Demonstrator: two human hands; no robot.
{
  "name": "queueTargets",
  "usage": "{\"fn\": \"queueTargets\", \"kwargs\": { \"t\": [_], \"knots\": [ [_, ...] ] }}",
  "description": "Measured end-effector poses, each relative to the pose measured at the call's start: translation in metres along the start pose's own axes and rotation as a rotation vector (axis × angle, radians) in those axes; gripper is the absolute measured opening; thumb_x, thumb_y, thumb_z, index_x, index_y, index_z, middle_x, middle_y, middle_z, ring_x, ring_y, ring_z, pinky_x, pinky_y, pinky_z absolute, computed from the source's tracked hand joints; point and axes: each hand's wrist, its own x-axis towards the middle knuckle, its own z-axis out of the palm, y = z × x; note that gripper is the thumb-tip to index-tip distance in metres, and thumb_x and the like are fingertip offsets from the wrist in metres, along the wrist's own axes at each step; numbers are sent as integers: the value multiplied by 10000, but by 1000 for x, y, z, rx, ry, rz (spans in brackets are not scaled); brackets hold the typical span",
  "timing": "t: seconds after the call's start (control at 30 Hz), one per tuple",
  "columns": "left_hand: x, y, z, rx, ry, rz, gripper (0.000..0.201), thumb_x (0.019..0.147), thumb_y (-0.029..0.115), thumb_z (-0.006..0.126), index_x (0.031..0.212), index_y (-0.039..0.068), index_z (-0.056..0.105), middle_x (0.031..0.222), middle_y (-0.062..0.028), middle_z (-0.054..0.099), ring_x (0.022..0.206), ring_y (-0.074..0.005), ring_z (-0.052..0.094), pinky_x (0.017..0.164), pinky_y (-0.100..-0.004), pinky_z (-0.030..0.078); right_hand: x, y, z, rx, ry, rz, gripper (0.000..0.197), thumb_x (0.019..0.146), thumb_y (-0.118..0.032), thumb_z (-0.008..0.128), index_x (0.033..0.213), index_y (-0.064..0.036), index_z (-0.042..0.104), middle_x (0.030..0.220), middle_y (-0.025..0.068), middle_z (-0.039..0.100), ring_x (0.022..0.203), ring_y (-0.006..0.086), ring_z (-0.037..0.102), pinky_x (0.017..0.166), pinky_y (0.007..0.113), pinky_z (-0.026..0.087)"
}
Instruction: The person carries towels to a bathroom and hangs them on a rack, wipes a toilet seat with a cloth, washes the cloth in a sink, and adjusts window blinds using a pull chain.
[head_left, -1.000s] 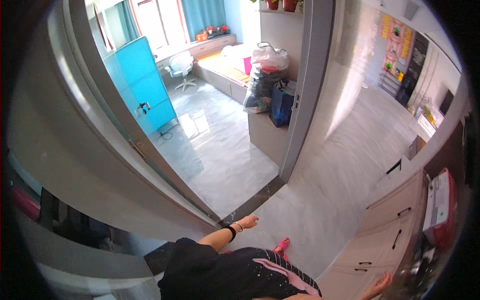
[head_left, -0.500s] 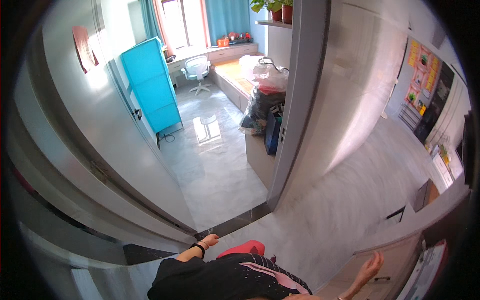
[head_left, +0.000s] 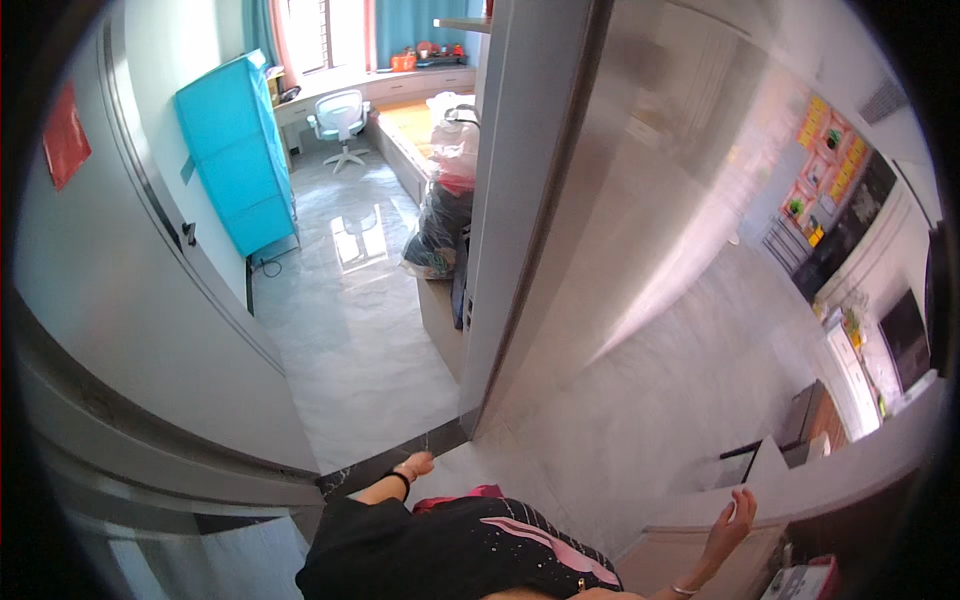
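Observation:
My left hand (head_left: 415, 463), with a black band at the wrist, hangs in front of the dark stone threshold (head_left: 385, 460) of a doorway. Its fingers are curled in and nothing shows in them. My right hand (head_left: 737, 515) is out to the side with its fingers loosely apart, holding nothing, near a light brown cabinet (head_left: 690, 560). Between the two hands is my black top with a pink print (head_left: 450, 550). A grey door (head_left: 170, 290) with a dark handle (head_left: 189, 233) stands open at the left of the doorway.
Beyond the doorway are a turquoise fabric wardrobe (head_left: 235, 155), a white swivel chair (head_left: 342, 118) and stuffed plastic bags (head_left: 445, 215) on a low cabinet. The grey door frame (head_left: 530, 190) divides that room from a hall with glossy flooring (head_left: 650, 420). Furniture (head_left: 800, 420) stands at the right.
The doorway and the room behind it have shifted left in view, and more of the hall shows at right. Both hands stay free, the right one slightly higher.

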Motion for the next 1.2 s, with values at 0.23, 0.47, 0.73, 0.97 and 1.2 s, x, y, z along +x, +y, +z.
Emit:
{"fn": "queueTargets", "kwargs": {
  "t": [0.23,0.47,0.73,0.97,1.2],
  "knots": [
    [34,132,-82,-431,239,73,353,818,212,522,1124,37,513,1024,-135,601,954,-243,567,827,-330,440,54,25,59,210,-140,-47,150,765,45,476,881,28,570,970,149,546,920,287,536,787,337,439],
    [-146,59,41,-470,567,-501,341,792,171,444,1099,47,528,1020,-203,575,953,-341,549,811,-399,439,127,-48,174,303,-333,-541,164,733,53,502,878,8,564,985,163,548,927,309,535,801,359,439],
    [-471,56,262,-630,549,-1579,247,669,167,533,832,19,646,892,-183,623,855,-315,602,735,-394,476,10,-269,200,853,-660,-1019,168,739,54,506,879,0,582,983,159,564,933,312,545,808,359,441],
    [-515,80,401,-666,650,-1645,286,735,165,473,927,3,610,982,-179,605,916,-329,572,789,-399,458,-145,-415,110,1025,-712,-1417,167,742,69,496,854,-4,595,982,156,578,863,292,580,724,328,468],
    [-577,63,393,-1176,1163,-1114,392,762,279,548,1078,47,564,903,-168,624,740,-239,601,622,-345,493,-337,-524,64,1057,-865,-1560,218,701,76,484,868,-21,585,1002,151,568,915,311,551,762,369,459]
  ]
}}
